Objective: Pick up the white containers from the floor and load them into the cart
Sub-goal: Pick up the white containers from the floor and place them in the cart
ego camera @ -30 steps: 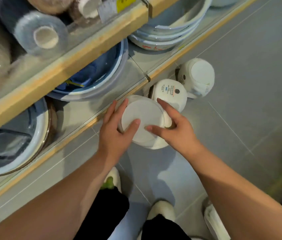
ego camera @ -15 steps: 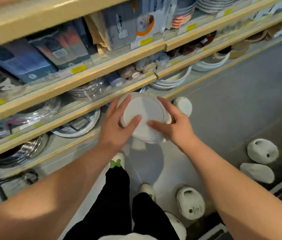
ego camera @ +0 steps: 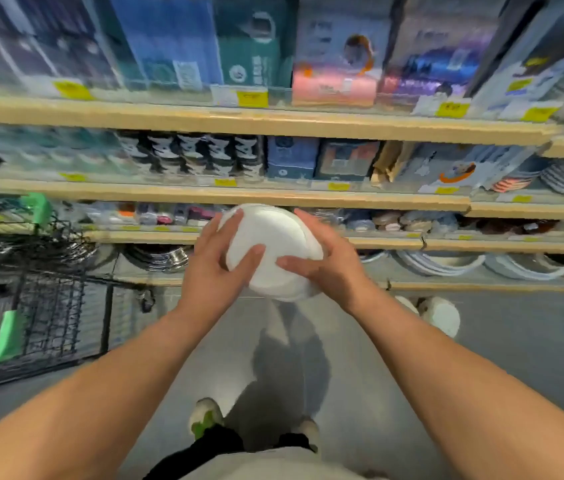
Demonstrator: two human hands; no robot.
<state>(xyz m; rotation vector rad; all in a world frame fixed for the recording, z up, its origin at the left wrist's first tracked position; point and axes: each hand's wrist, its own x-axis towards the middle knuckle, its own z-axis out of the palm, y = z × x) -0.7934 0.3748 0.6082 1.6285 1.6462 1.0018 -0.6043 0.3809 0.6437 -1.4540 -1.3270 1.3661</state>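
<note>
White container (ego camera: 273, 251), round and smooth, raised in front of me against blurred store shelves, well above the grey floor (ego camera: 498, 368). My left grip (ego camera: 211, 268) curls round its left side, thumb lying across the flat pale face turned toward me. My right grip (ego camera: 329, 261) holds the right side the same way, so the two carry it between them. It looks like matte plastic or foam, a shallow bowl shape with a raised rim along its lower edge; I cannot tell which part is lid and which is base. I judge this to be the carrying step: one container is off the floor and not yet loaded. The cart (ego camera: 48, 306), a dark wire basket with bright green plastic corners, stands to my left, apart from the container. The next move calls for turning left and lowering the container over the wire rim into the basket. A second white container (ego camera: 441, 315) lies on the floor to my right, near the bottom shelf (ego camera: 481, 287), which has a pale wood edge.
</note>
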